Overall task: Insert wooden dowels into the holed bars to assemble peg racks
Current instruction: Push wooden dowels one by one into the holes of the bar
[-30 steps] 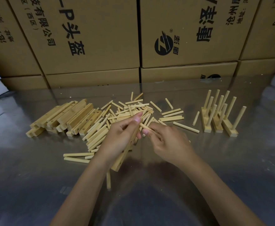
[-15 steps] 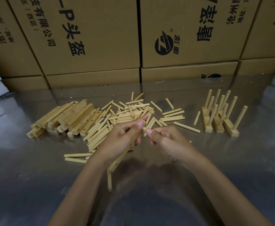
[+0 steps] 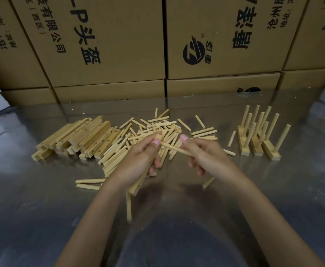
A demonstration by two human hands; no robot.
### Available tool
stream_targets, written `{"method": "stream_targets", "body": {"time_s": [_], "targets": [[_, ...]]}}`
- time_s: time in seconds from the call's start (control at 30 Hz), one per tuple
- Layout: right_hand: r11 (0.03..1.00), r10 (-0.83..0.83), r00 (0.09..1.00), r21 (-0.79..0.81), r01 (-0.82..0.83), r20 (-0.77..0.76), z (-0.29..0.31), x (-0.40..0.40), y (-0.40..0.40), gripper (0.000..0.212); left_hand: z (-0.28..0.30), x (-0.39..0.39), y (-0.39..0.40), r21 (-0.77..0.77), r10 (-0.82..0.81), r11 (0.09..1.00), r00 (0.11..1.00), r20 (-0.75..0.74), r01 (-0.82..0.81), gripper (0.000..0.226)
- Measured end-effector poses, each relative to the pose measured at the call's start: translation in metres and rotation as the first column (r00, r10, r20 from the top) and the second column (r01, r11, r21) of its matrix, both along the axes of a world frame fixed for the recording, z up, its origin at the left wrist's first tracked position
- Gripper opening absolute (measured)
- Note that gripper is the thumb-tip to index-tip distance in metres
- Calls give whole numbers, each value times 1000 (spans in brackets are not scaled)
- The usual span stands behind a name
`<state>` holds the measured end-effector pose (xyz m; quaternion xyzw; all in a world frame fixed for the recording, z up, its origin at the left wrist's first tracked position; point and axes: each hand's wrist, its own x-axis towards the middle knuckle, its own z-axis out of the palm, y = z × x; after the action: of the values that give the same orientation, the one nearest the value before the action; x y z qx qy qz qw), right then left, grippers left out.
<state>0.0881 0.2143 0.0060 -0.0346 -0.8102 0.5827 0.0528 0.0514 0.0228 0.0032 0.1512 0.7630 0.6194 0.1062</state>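
While the left hand (image 3: 138, 160) grasps a holed bar (image 3: 138, 185) slanting down toward the bench (image 3: 235, 218), the right hand (image 3: 206, 157) pinches a dowel (image 3: 174, 148) whose far end meets the bar's top by the left thumb. Loose dowels (image 3: 157, 130) lie just behind, spare bars (image 3: 80, 139) to the left, finished racks (image 3: 258, 135) standing to the right.

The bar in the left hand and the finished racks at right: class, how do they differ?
The held bar is tilted above the table, with one dowel hanging below; the finished racks stand on the table, several dowels upright. The left hand grips only the bar. Both are pale wood.
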Motion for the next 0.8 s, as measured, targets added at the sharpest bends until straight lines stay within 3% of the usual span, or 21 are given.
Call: {"method": "stream_targets", "body": {"time_s": [0.03,0.07,0.1,0.13,0.17,0.23,0.3,0.4,0.43,0.53,0.63,0.7,0.8], "targets": [[984,-121,992,124,126,-42,1,-1,8,54,0,-2,-1,9,59,998,998,14,-59,29],[901,-245,966,348,260,-88,0,-1,19,54,-1,-3,-3,16,116,993,993,30,-117,27],[737,-341,934,588,334,-103,-1,0,32,50,-1,-4,-4,24,164,986,985,48,-166,26],[586,-407,911,749,308,-56,-1,1,43,42,-2,-6,-6,36,203,978,977,71,-205,28],[524,-438,897,827,204,56,-1,2,52,33,-2,-7,-7,45,233,970,968,94,-238,32],[612,-381,861,790,-38,337,0,3,59,28,-4,-10,-8,66,272,957,951,145,-284,40],[677,-257,870,721,-148,421,0,2,57,37,-4,-13,-8,146,275,938,931,239,-315,39],[655,-100,966,746,-116,238,-1,2,38,42,-4,-14,-7,274,226,897,892,392,-348,39],[702,-52,990,710,-57,130,-3,2,28,39,-4,-14,-7,291,212,889,882,420,-353,39],[929,146,989,349,-124,-37,-4,9,-11,24,-4,-12,-4,267,227,891,870,438,-367,38],[956,292,955,26,-291,-49,-7,16,-37,23,-6,-9,1,248,222,907,887,404,-340,38],[966,258,961,39,-255,-103,-11,18,-45,24,-7,-7,6,222,225,920,898,377,-324,38],[969,185,955,208,-137,-232,-18,16,-49,22,-7,-3,12,192,200,939,909,366,-284,40]]}}
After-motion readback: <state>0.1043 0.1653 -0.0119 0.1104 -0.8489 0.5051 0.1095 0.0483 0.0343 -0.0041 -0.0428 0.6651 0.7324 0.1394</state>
